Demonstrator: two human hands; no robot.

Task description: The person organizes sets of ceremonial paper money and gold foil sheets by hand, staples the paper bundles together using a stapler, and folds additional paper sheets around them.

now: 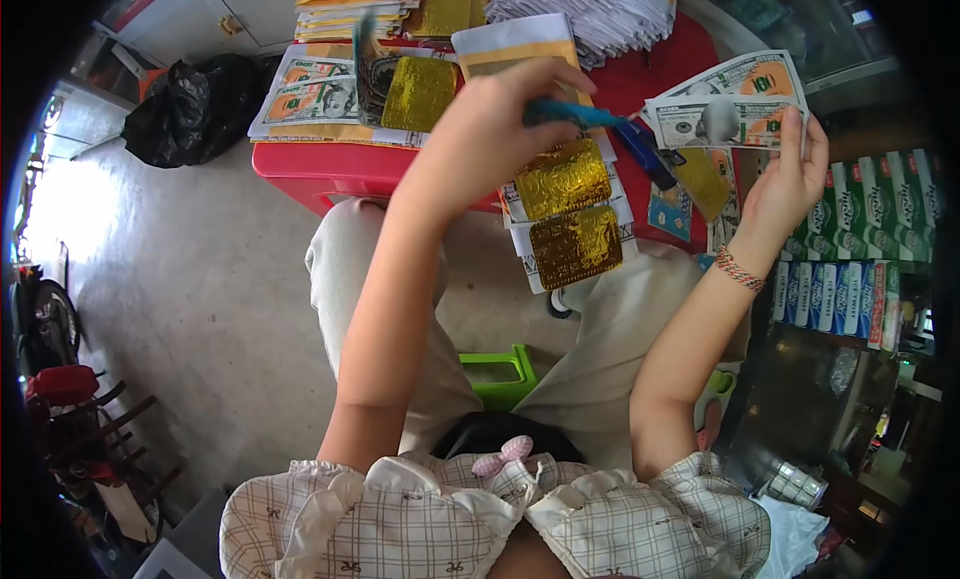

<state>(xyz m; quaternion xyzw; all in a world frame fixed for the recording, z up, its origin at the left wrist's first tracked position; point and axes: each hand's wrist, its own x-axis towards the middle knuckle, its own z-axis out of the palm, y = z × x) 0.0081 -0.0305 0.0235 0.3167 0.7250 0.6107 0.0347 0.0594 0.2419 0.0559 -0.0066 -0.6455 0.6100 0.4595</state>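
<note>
My left hand [510, 114] is over the red table [300, 162], its fingers closed round a blurred teal item [575, 113]. Beyond this item's tip lies a dark blue object [645, 154]. My right hand [795, 169] pinches two printed notes [735, 119], fanned and raised at the right. Gold embossed cards [578, 247] rest on white papers near the table's front edge. Another gold card [420, 93] lies beside notes [318, 99] on envelopes at the left. A blue card [670, 209] and a gold card [703, 184] are below my right hand's notes.
Stacked envelopes [350, 7] and a pile of white papers [590, 17] stand at the back. A black bag [190, 109] is on the floor at the left. Between my legs shows a green stool [500, 377]. Green and blue packages [870, 214] fill shelves at the right.
</note>
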